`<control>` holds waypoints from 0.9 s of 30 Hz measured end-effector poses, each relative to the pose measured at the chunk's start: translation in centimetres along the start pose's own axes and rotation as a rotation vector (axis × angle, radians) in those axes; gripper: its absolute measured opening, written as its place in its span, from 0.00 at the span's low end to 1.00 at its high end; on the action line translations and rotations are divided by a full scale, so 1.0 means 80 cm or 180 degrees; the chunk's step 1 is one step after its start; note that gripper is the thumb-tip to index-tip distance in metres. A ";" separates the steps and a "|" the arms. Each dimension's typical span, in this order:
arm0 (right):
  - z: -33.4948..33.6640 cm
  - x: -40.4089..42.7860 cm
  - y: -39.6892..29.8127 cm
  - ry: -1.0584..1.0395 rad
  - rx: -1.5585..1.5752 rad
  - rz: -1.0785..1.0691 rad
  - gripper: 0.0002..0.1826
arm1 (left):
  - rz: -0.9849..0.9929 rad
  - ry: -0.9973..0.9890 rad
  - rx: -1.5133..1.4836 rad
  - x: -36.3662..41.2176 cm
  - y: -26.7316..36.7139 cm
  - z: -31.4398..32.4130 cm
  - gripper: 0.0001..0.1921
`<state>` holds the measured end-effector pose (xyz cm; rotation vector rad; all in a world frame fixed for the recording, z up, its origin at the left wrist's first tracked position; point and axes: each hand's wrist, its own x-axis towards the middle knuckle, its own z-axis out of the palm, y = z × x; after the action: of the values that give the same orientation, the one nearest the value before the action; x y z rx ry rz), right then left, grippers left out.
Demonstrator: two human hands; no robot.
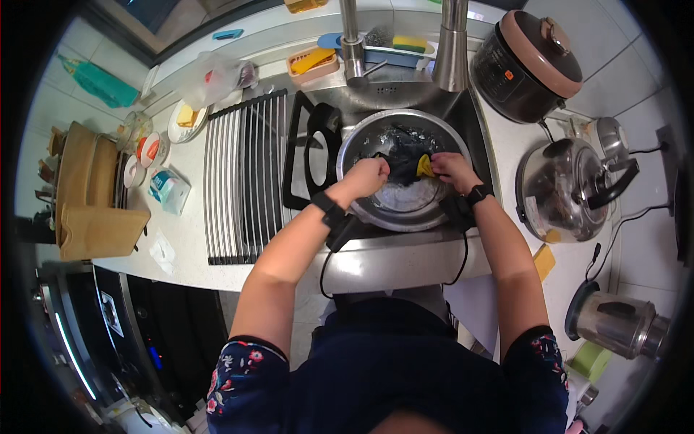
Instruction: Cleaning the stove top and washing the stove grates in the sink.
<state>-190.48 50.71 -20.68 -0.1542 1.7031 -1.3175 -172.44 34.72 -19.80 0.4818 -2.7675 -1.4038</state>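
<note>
A round stainless steel basin [461, 142] sits in the sink, with shallow water and some suds in it. Inside lies a wet dark cloth [404, 157] with a yellow section at its right end. My left hand [368, 176] pinches the cloth's left side near the basin's left rim. At the right, the fingers of my right hand [454, 169] grip the yellow section. The middle of the cloth hangs low between both hands, touching the water. Each wrist wears a black strap with a device and a cable.
A roll-up drying rack [238, 179] covers the counter left of the sink. The faucet [355, 54] rises behind the basin, beside a sponge tray [379, 57]. An electric pressure cooker [526, 65] and a kettle-like steel pot [553, 190] stand at right. Cutting boards [89, 173] lean at left.
</note>
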 end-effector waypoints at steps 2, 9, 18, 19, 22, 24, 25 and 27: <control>-0.013 0.041 0.022 -0.0307 -0.0879 -0.0492 0.07 | -0.0177 -0.0253 0.0470 0.044 -0.033 0.023 0.09; -0.007 0.134 0.096 -0.0918 -0.2195 0.0133 0.17 | -0.1752 0.0242 0.1116 0.126 -0.074 0.082 0.15; 0.031 0.138 0.112 -0.0506 -0.4377 -0.0133 0.30 | -0.1308 -0.0384 0.2722 0.144 -0.113 0.118 0.23; 0.032 0.135 0.108 -0.0544 -0.4387 -0.0107 0.30 | -0.1335 -0.0411 0.2697 0.145 -0.119 0.122 0.23; 0.034 0.140 0.106 -0.0346 -0.3828 -0.0141 0.33 | -0.1457 0.0414 0.1806 0.134 -0.108 0.139 0.29; 0.034 0.144 0.106 -0.0257 -0.1959 0.0299 0.32 | -0.1532 0.0070 0.1631 0.128 -0.106 0.142 0.31; 0.034 0.142 0.103 -0.0150 -0.0112 0.0649 0.32 | -0.1601 -0.0221 0.1446 0.127 -0.103 0.142 0.32; 0.026 0.138 0.106 0.0216 0.0580 0.0900 0.30 | -0.1836 -0.0510 0.0620 0.148 -0.103 0.135 0.31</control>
<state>-191.46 46.19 -33.97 0.2318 1.5836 -1.2667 -183.04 35.50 -34.38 1.3156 -3.0538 -1.2868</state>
